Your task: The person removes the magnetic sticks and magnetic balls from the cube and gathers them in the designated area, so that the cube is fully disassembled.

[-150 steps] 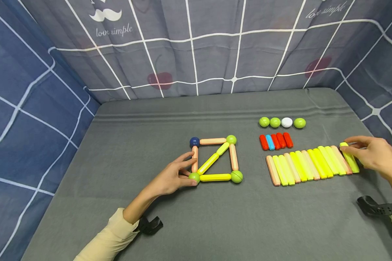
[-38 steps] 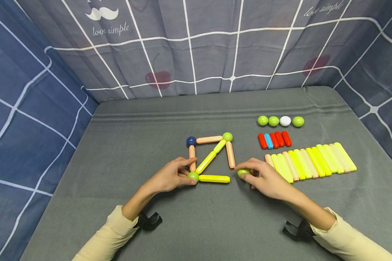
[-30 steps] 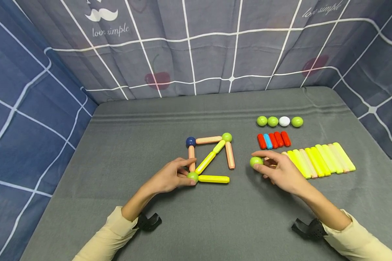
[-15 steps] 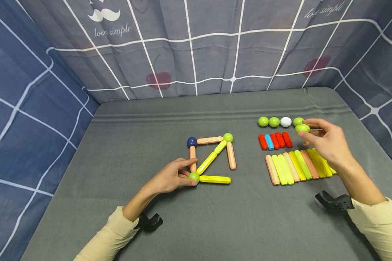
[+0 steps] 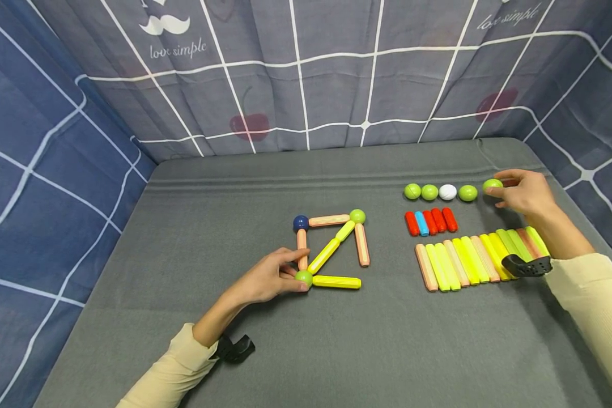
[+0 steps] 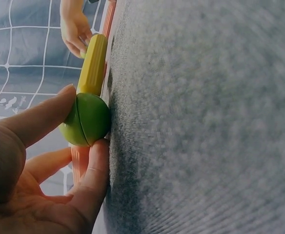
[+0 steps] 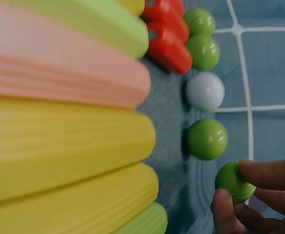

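My left hand (image 5: 267, 277) pinches a green ball (image 6: 85, 121) at the lower left corner of a magnetic stick-and-ball shape. From that ball run a yellow stick (image 5: 336, 282), a pink stick (image 5: 302, 241) and a yellow diagonal (image 5: 323, 256) of two pieces. A navy ball (image 5: 301, 222) and another green ball (image 5: 357, 216) mark the upper corners, with a pink stick (image 5: 329, 220) between them. A pink stick (image 5: 362, 246) hangs down on the right; its lower end touches no ball. My right hand (image 5: 527, 192) pinches a green ball (image 7: 233, 183) just right of the ball row.
The row holds green balls (image 5: 429, 192) and one white ball (image 5: 447, 192). Below it lie short red sticks (image 5: 439, 220) and a blue one (image 5: 421, 224). Long yellow and pink sticks (image 5: 459, 263) lie side by side nearer me, partly under my right wrist. Patterned cloth (image 5: 331, 90) walls the back.
My right hand let go of a yellow stick at the stick row, took the green ball from the shape's lower right corner, and carried it right to the ball row. My left hand stays put.
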A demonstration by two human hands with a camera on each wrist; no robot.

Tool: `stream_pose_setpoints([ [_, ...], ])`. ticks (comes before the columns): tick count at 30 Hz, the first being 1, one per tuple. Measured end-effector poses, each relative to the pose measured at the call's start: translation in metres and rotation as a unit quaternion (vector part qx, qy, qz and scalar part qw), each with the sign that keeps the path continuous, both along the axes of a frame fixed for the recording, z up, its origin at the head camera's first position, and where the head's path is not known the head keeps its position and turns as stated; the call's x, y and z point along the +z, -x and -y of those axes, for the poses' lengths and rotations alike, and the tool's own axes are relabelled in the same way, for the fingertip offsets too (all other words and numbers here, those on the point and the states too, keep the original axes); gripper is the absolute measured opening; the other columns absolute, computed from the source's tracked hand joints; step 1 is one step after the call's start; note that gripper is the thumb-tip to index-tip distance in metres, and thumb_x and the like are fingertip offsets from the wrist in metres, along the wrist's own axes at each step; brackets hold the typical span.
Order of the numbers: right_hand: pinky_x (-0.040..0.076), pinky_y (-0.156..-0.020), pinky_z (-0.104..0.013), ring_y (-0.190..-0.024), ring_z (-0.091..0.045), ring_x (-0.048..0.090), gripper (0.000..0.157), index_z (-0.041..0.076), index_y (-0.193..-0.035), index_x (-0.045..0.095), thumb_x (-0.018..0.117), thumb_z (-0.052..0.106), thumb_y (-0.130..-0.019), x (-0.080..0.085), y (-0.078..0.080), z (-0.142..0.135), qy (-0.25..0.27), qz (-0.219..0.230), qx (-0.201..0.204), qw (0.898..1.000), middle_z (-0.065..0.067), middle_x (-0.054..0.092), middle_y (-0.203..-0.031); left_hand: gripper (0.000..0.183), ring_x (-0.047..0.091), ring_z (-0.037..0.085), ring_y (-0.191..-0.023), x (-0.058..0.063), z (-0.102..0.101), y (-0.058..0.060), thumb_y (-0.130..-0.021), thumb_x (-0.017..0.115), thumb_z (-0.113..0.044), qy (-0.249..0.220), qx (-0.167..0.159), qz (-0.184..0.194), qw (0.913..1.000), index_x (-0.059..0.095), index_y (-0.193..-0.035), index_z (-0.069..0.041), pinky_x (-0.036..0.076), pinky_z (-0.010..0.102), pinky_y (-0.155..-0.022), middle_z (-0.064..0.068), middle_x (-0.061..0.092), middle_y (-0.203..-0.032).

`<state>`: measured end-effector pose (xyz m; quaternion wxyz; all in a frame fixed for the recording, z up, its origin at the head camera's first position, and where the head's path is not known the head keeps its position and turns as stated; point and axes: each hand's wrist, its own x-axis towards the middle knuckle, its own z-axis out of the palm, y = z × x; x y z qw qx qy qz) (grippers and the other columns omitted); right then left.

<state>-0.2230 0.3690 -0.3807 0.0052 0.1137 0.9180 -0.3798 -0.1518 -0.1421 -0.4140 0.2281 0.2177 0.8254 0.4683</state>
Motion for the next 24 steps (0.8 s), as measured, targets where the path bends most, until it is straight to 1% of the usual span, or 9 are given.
stream_pose_setpoints([
  [6, 0.057, -0.059, -0.028, -0.058, -0.004, 0.058, 0.048, -0.017, -0.137, 0.042, 0.059, 0.006, -0.098, -0.0063, 0.0095, -0.0047, 0.004, 0.024, 0.001, 1.0, -0.041, 0.039, -0.13, 0.074, 0.06, 0.018, -0.095, 0.0007, -0.0013, -0.0005, -0.082, 0.082, -0.011, -0.006, -0.004, 0.002, 1.0, 0.046, -0.147, -0.005, 0.055, 0.025, -0.079, 0.011, 0.051, -0.109],
  [12, 0.057, -0.059, -0.028, -0.059, -0.003, 0.058, 0.045, -0.018, -0.135, 0.042, 0.058, 0.0, -0.097, -0.0101, 0.0119, -0.0057, 0.011, 0.03, 0.002, 0.999, -0.042, 0.038, -0.131, 0.075, 0.059, 0.018, -0.095, 0.0016, -0.0014, -0.0008, -0.082, 0.082, -0.01, -0.002, -0.004, -0.001, 1.0, 0.046, -0.147, -0.004, 0.055, 0.025, -0.078, 0.011, 0.051, -0.109],
  [17, 0.058, -0.059, -0.029, -0.06, -0.003, 0.058, 0.045, -0.018, -0.135, 0.041, 0.057, -0.001, -0.096, -0.0112, 0.0121, -0.006, 0.018, 0.029, 0.007, 0.999, -0.042, 0.037, -0.132, 0.074, 0.059, 0.018, -0.094, 0.0018, -0.0012, -0.0005, -0.082, 0.082, -0.011, 0.004, -0.002, -0.006, 1.0, 0.046, -0.147, -0.005, 0.055, 0.024, -0.078, 0.011, 0.051, -0.109],
  [21, 0.058, -0.061, -0.028, -0.062, 0.001, 0.056, 0.047, -0.017, -0.137, 0.041, 0.058, 0.002, -0.097, -0.0092, 0.0109, -0.0052, 0.023, 0.033, 0.006, 0.999, -0.042, 0.036, -0.135, 0.074, 0.059, 0.018, -0.094, 0.0012, -0.0009, -0.0003, -0.082, 0.082, -0.011, 0.004, -0.002, -0.004, 1.0, 0.046, -0.147, -0.005, 0.055, 0.025, -0.078, 0.011, 0.051, -0.11],
  [24, 0.058, -0.062, -0.028, -0.063, 0.001, 0.056, 0.049, -0.016, -0.138, 0.041, 0.058, 0.005, -0.097, -0.0059, 0.0082, -0.0036, 0.023, 0.027, 0.003, 0.999, -0.041, 0.036, -0.135, 0.074, 0.06, 0.018, -0.094, 0.0008, -0.0004, -0.0001, -0.082, 0.082, -0.011, 0.003, -0.002, -0.005, 1.0, 0.046, -0.147, -0.005, 0.055, 0.025, -0.078, 0.011, 0.051, -0.109],
])
